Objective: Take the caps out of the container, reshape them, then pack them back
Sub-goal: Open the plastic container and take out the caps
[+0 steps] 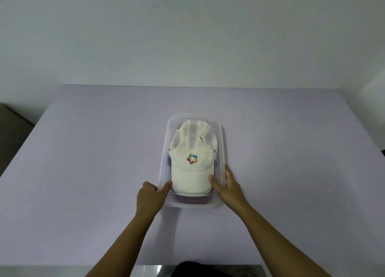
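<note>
From the head camera we are looking down at a clear plastic container [223,143] lying in the middle of a lilac table [83,151], its long axis running straight away from us. Inside it we are seeing a cream cap [192,164] with a coloured emblem on top of the stack, brim toward us and crown toward the far end, with a maroon cap [192,199] peeking out beneath the brim and something dark blue showing at the sides. Our left hand [151,195] is resting at the container's near left corner, fingers curled and the thumb touching the brim's left edge; our right hand [227,185] is lying loosely spread along the near right wall, thumb touching the brim's right edge. Neither hand is closing round anything yet. The cream cap is lying just beyond both thumbs, equally near to each hand, so we are judging that lifting it by the brim comes next. The table is otherwise bare, and a plain pale wall [187,37] is standing behind it.
</note>
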The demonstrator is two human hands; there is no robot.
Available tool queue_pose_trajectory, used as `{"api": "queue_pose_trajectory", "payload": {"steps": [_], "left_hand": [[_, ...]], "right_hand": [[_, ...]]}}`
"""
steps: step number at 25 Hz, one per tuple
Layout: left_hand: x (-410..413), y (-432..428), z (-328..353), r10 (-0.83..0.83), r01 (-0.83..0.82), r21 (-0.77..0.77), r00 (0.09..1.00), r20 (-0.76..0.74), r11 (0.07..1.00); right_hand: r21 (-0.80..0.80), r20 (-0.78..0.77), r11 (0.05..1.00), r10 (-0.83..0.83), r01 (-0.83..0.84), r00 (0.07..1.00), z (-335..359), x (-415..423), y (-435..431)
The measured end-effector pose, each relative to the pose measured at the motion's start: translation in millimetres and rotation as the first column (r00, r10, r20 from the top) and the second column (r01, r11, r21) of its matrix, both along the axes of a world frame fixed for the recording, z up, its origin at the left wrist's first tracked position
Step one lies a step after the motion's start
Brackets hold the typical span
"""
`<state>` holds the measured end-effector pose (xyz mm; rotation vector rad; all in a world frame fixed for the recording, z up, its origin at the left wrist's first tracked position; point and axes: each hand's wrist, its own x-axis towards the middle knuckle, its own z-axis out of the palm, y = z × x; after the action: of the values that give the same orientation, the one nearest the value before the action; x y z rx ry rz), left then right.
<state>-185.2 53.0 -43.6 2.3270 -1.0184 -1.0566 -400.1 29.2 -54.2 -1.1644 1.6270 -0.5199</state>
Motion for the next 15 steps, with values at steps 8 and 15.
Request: {"api": "queue_pose_trajectory", "payload": {"steps": [8, 15], "left_hand": [[-4.9, 3.8, 7.0, 0.038, -0.035, 0.044, 0.997, -0.06, 0.998], [-3.8, 3.2, 9.0, 0.108, -0.096, 0.082, 0.982, -0.153, 0.992]], "right_hand": [[0.001, 0.009, 1.0, 0.019, -0.019, 1.0, -1.1, 2.9, -0.2], [-0.018, -0.011, 1.0, 0.005, -0.005, 1.0, 1.1, 9.3, 2.0]]}}
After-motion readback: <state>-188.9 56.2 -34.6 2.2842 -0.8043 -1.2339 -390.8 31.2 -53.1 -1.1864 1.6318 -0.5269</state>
